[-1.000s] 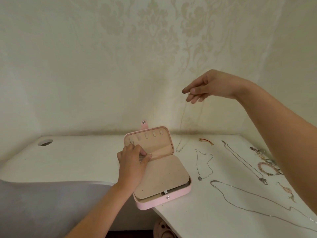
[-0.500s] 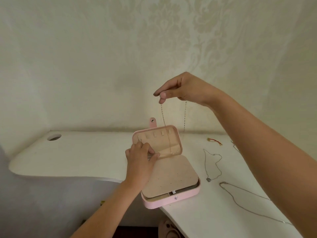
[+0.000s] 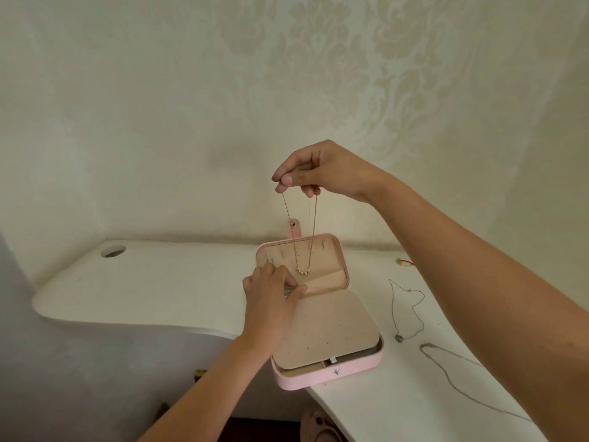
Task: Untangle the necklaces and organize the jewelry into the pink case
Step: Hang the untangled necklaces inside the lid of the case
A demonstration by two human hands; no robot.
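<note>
a thin gold-toned chain necklace with a few small pale beads at its lowest point (image 3: 302, 272) is pinched between the thumb and curled fingers of the right hand (image 3: 322, 169), above the middle of the frame, so that it hangs as a narrow loop in front of the raised lid (image 3: 338, 260) of the open, rounded pink case (image 3: 328, 376). whether the beads touch the lid lining cannot be told. the left hand (image 3: 271, 298) is set at the lid's lower left edge with fingers curled and thumb drawn in toward them. whether the pocket edge or a piece of jewellery is pinched cannot be made out. the hanging chain looks free of knots, so untangling is judged done for this piece, while hooking it onto the small tabs in the lid is not yet done. a fine silver chain with a small pendant (image 3: 409, 314) and a longer pale chain (image 3: 452, 371) are left loose on the smooth white table (image 3: 159, 288) at the right. the case interior is lined in matte beige, suede-like material, and a flat panel dotted with tiny holes (image 3: 325, 333) is laid over the base.
</note>
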